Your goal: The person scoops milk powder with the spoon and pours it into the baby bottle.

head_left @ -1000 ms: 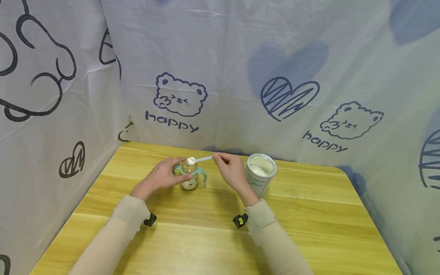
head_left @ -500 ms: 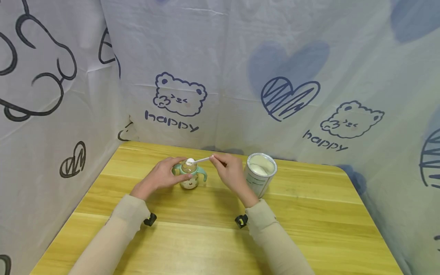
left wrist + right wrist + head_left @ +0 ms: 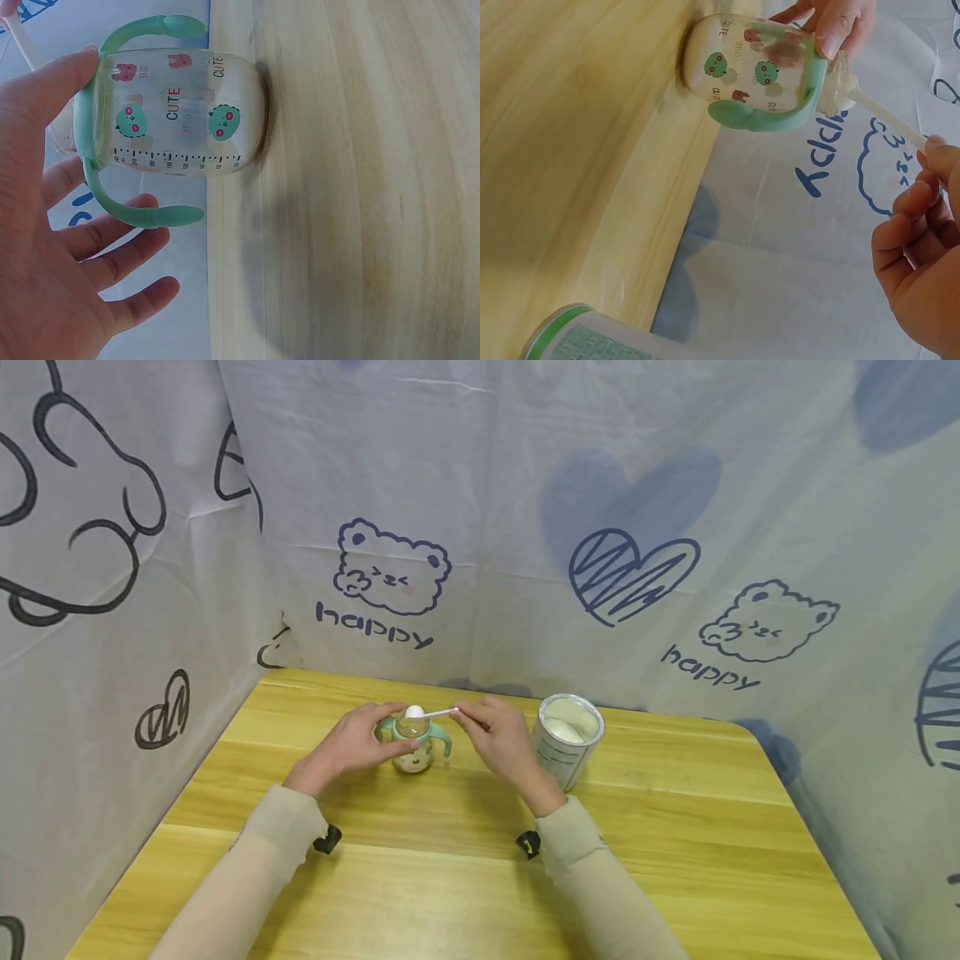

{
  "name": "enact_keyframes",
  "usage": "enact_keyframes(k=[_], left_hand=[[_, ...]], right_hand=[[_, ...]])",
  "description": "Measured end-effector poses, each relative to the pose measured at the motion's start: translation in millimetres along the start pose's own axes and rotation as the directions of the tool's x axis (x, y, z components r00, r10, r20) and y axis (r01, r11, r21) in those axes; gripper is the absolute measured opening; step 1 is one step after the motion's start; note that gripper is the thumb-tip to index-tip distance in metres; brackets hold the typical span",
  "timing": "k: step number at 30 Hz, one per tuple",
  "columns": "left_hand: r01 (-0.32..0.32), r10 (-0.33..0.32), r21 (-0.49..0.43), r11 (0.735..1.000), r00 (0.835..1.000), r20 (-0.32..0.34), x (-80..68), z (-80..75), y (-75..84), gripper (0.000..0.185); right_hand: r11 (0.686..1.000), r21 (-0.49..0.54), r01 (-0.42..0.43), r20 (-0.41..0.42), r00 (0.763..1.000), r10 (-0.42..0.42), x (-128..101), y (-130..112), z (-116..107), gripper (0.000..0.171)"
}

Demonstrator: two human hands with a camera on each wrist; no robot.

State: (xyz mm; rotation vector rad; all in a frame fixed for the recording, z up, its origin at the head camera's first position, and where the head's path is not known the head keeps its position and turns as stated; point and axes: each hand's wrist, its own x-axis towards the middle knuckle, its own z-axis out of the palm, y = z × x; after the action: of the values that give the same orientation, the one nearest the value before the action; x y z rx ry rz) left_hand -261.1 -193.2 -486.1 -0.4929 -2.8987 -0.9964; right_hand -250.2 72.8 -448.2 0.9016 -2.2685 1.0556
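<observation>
Head view shows the left hand (image 3: pixel 352 745) curled round a small clear bottle (image 3: pixel 412 747) with mint-green handles, which stands upright on the tabletop (image 3: pixel 465 877). The left wrist view reads "CUTE" and "310" on the glass, above a printed measuring scale and green cartoon faces (the finer figures are too small to read). The right hand (image 3: pixel 501 737) pinches the end of a white scoop (image 3: pixel 427 712) between thumb and fingertips. The scoop's long axis lies almost level, its handle running from that grip leftward to the bowl, which sits heaped with white powder right over the bottle's open mouth. The bottle is thus just beyond the right grip and inside the left one. Behind the right wrist stands an open tin (image 3: pixel 567 739) of powder. The backdrop (image 3: pixel 375 627) reads "happy".
</observation>
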Motion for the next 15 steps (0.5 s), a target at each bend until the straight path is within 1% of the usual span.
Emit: enact_keyframes(k=[6,10,15], left_hand=[[-0.005,0.005,0.000,1.000,1.000,0.008,-2.3,-1.6,-0.2,0.084],[-0.009,0.009,-0.003,1.000,1.000,0.009,-3.2,-2.4,0.0,0.083],[-0.017,0.017,0.004,1.000,1.000,0.008,-3.9,-3.4,-0.1,0.084]], right_hand=[[1.000,0.005,0.021,0.028,0.999,-0.021,-1.3,-2.5,-1.6,0.017],[0.998,0.005,0.058,0.036,0.998,-0.058,-2.7,-3.9,-3.0,0.017],[0.994,-0.026,0.102,0.031,0.994,-0.101,-4.0,-3.8,-3.3,0.016]])
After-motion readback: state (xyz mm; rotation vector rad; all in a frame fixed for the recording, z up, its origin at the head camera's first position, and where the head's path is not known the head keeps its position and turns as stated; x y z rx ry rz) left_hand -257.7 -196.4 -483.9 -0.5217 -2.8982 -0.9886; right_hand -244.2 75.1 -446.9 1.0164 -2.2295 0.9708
